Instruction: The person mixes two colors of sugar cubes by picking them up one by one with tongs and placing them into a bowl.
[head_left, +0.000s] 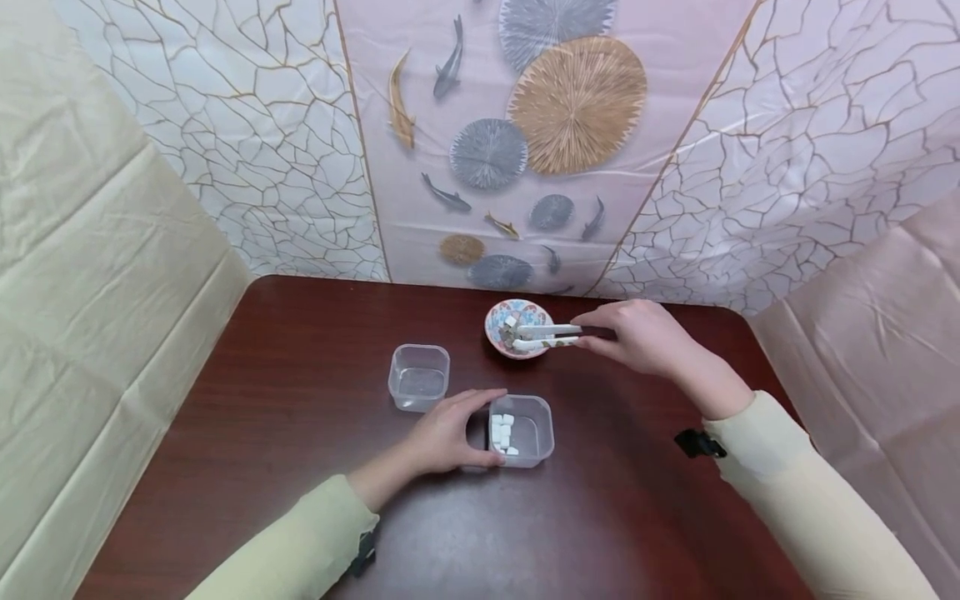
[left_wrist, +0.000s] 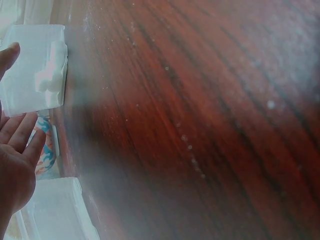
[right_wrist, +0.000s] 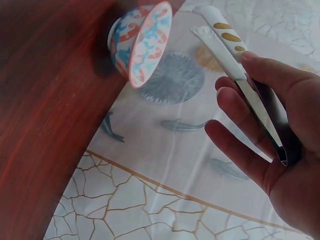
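My right hand point(head_left: 641, 337) pinches a pair of tongs point(right_wrist: 240, 70) between thumb and fingers. They have a metal handle and white ends with gold marks. Their tips are slightly apart over a patterned bowl point(head_left: 495, 343), which has blue and orange designs. Inside the bowl show a white cube point(head_left: 511, 321) and some greyish pieces. My left hand point(head_left: 444, 433) holds a clear plastic container point(head_left: 546, 429) at its left side, the thumb at the near corner and the fingers at the far one. Several white cubes point(head_left: 502, 431) lie along the container's left side.
A second clear plastic container point(head_left: 420, 379) stands left of the bowl, beyond my left hand, with nothing seen inside. The dark wooden table point(head_left: 315, 358) meets a patterned cloth backdrop point(head_left: 300, 167) at its far edge. Cloth also hangs at both sides.
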